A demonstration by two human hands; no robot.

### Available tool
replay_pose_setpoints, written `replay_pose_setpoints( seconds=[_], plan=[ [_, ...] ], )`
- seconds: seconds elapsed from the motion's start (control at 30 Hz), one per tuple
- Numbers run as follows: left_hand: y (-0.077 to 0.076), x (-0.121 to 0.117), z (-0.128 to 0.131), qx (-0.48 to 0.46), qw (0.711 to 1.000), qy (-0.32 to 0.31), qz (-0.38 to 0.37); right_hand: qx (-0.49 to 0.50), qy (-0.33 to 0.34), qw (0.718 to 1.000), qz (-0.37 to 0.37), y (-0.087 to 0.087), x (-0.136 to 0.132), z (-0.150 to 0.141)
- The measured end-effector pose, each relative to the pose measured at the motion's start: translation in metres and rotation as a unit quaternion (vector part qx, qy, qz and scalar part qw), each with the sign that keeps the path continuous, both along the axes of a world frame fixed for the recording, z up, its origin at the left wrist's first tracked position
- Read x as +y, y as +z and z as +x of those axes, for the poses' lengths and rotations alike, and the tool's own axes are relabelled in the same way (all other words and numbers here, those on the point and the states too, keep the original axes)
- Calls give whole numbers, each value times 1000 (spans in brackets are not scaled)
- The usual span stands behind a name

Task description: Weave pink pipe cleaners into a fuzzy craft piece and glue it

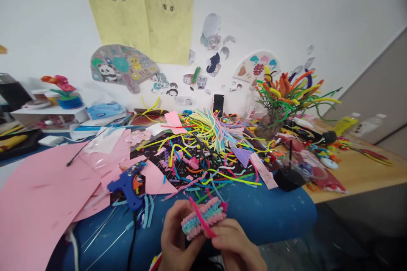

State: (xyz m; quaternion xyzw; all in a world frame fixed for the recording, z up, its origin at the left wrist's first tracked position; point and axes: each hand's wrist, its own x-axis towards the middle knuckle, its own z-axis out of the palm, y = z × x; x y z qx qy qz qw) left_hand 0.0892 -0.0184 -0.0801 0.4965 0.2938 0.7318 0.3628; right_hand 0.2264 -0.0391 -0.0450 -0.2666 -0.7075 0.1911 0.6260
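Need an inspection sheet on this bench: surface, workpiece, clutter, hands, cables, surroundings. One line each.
Surface: blue mat, largely covered; bare wood to the right.
Workpiece: pink-and-blue piece, hot-pink strip across it.
Clutter: heaped pipe cleaners, pink sheets, glue gun on its side.
Hands: left hand grips the piece; right hand pinches the strip's lower end.
Cables: black cord from the glue gun to the near side; white cable at lower left.
Surroundings: wall with yellow sheets and cutouts.
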Motion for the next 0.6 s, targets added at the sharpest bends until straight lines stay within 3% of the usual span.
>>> replay_pose_setpoints(
  seconds=[0.07,0.17,0.23,0.4,0.6],
  plan=[
    [1,5,-7,70,996,-9,50,-1,1,1000,13,3,5,2],
    [1,10,-14,90,993,7,72,3,26,1000,-4,1,6,0],
    [-3,11,-15,91,994,16,65,19,28,998,-52,-7,2,-5],
    [-19,8,-17,91,992,65,53,108,-42,977,-179,-27,-12,-25],
    [-21,10,-21,139,976,119,117,32,-138,986,-87,-25,-7,-30]
  ],
)
